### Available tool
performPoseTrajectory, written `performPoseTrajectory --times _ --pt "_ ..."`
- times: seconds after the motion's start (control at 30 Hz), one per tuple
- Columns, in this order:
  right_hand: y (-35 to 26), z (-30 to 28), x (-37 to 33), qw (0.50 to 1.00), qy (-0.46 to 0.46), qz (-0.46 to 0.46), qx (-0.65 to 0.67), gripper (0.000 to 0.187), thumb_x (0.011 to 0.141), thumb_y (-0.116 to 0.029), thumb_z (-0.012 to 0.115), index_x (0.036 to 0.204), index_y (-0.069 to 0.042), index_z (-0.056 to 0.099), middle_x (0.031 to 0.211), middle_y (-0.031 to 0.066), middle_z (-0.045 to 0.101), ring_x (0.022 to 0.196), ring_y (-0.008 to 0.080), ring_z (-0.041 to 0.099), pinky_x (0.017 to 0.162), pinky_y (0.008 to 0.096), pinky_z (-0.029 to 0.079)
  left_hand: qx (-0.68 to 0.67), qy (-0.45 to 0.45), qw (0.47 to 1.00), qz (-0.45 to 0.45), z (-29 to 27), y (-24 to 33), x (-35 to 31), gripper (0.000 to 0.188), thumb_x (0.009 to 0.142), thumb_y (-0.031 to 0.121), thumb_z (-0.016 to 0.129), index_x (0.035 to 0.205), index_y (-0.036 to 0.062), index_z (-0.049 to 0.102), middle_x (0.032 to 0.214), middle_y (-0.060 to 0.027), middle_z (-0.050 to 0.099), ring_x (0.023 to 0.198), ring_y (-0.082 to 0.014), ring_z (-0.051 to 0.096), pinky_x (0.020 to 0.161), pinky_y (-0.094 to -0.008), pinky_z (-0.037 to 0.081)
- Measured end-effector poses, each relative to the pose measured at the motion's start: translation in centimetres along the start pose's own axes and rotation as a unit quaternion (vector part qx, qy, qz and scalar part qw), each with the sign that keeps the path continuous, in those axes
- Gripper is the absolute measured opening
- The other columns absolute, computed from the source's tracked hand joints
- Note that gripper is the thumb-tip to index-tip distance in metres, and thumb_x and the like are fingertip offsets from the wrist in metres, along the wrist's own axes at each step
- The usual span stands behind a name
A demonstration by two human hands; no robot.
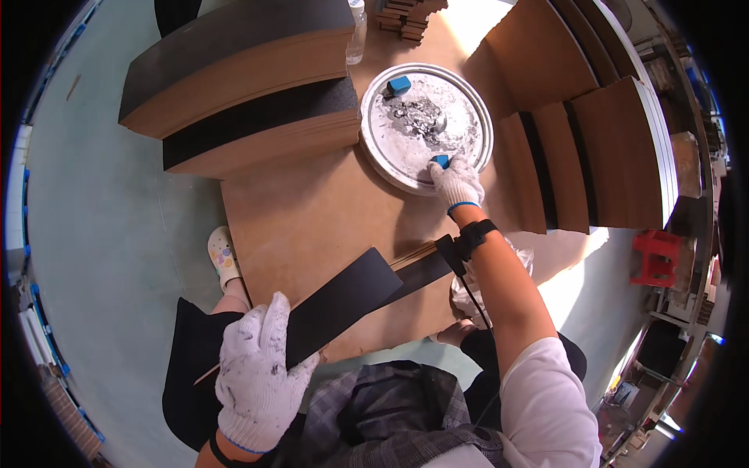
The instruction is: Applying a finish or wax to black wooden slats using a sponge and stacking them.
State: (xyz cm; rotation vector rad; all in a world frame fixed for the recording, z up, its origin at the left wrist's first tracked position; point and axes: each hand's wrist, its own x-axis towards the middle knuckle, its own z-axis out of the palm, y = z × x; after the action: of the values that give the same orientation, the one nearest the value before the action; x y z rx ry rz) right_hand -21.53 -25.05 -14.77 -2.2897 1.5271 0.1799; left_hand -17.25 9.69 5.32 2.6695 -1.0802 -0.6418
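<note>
My left hand (259, 378), in a smudged white knit glove, grips the near end of a flat black board (343, 300). The fingers lie along one edge and the thumb is at the other. Beneath its far end, more brown-edged black boards (425, 278) lie in a small pile. My right hand (459, 184), gloved too, is closed on a small blue block (441, 161) at the near rim of a round white lid (466, 105). Dark smears cover the lid's middle. A second blue block (399, 85) rests near its far left rim.
Tall stacks of brown and black boards stand at the left (257, 117) and the right (624, 164) of the brown work surface (273, 210). A clear bottle (356, 35) stands behind the left stack. A red plastic stool (655, 257) is on the floor at right.
</note>
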Motion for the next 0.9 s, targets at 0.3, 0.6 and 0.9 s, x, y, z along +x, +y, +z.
performPoseTrajectory --times 0.3,0.6,0.9 --pt "2.7 -2.1 3.7 0.986 0.001 -0.026 0.165 0.046 0.081 -0.024 0.067 0.121 -0.005 0.055 0.088 0.0106 0.066 0.074 0.0157 0.064 0.069 0.0299 0.051 -0.036 -0.019 0.999 0.000 -1.4 -0.5 0.9 0.085 0.059 0.011 0.081 0.134 -0.0011 0.043 0.118 -0.0197 0.049 0.104 -0.0357 0.049 0.091 -0.0427 0.042" --pt "1.8 -3.1 6.2 0.984 0.060 -0.164 0.045 0.043 0.081 -0.019 0.065 0.123 -0.012 0.059 0.115 0.0126 0.062 0.101 0.0253 0.063 0.089 0.0341 0.047 -0.023 -0.044 0.998 -0.024 -2.0 -0.2 1.6 0.084 0.060 0.011 0.080 0.134 -0.0014 0.044 0.118 -0.0204 0.049 0.106 -0.0355 0.049 0.092 -0.0413 0.043" --pt "0.3 -1.8 8.8 0.933 0.123 -0.339 -0.009 0.041 0.076 -0.005 0.066 0.116 -0.009 0.060 0.115 0.0166 0.059 0.112 0.0356 0.054 0.094 0.0413 0.045 -0.013 -0.068 0.997 -0.032 -2.4 -0.4 2.1 0.083 0.061 0.012 0.080 0.133 -0.0033 0.043 0.119 -0.0215 0.049 0.106 -0.0364 0.049 0.091 -0.0424 0.043"
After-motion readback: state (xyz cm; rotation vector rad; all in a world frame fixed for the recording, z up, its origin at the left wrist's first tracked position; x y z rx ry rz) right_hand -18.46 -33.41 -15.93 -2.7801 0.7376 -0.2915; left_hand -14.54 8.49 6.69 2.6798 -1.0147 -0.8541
